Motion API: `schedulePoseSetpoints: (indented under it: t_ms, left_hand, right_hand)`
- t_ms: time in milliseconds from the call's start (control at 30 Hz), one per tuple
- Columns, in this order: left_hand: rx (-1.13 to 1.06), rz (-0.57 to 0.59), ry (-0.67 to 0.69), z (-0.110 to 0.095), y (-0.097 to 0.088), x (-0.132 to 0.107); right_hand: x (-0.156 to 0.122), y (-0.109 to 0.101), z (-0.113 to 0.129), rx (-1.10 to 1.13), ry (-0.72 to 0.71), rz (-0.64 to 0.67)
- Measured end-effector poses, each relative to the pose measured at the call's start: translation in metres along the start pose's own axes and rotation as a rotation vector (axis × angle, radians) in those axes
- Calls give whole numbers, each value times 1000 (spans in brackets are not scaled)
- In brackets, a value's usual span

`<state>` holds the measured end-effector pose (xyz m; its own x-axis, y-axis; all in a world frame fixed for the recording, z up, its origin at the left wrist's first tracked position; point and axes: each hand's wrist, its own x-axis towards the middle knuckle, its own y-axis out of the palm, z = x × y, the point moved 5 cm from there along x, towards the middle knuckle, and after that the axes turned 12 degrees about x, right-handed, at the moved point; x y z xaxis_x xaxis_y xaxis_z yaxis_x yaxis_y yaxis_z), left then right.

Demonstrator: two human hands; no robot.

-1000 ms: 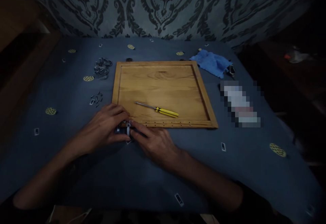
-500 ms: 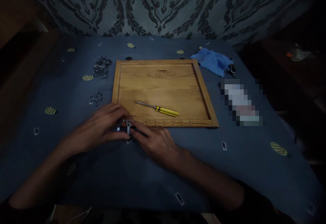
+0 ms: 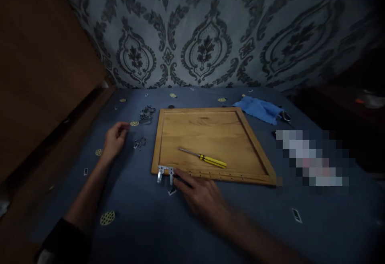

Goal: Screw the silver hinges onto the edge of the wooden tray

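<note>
A wooden framed board (image 3: 204, 132) lies flat, with small holes along its front edge. Two silvery metal hooks (image 3: 160, 174) sit side by side at its front left corner, their prongs reaching past the edge. My right hand (image 3: 200, 194) pinches the right one between thumb and finger. Away to the left, my left hand (image 3: 115, 138) hovers over the cloth with loosely bent fingers and nothing visible in them. Several small screws (image 3: 140, 142) lie between it and the board. Behind them is a pile of metal hooks (image 3: 146, 113).
A screwdriver with a yellow handle (image 3: 213, 161) rests on the board. Beyond its right back corner is a blue cloth (image 3: 259, 109) with a dark metal item. A blurred-out item (image 3: 306, 158) lies to the right. A brown wooden panel (image 3: 45, 55) rises at the left.
My left hand has left the hooks at the board's corner and moved left and back, beside the screws. My right hand stays at the hook. The view has tilted up.
</note>
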<state>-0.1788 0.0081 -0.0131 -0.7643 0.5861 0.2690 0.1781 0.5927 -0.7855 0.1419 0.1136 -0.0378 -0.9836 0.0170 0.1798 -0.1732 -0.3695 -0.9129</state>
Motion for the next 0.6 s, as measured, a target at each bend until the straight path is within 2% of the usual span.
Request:
schedulePoseSetpoints:
  t_ms: [133, 300, 433, 600]
  left_hand:
    - [67, -14, 37, 10, 12, 1]
    - [123, -10, 133, 3, 16, 3]
    - [129, 49, 215, -4, 24, 2]
    - [135, 157, 289, -7, 30, -5]
  right_hand:
    - [1, 0, -1, 24, 30, 22]
    - [1, 1, -1, 23, 42, 31]
    - [2, 1, -1, 13, 39, 30]
    - [3, 3, -4, 41, 89, 140]
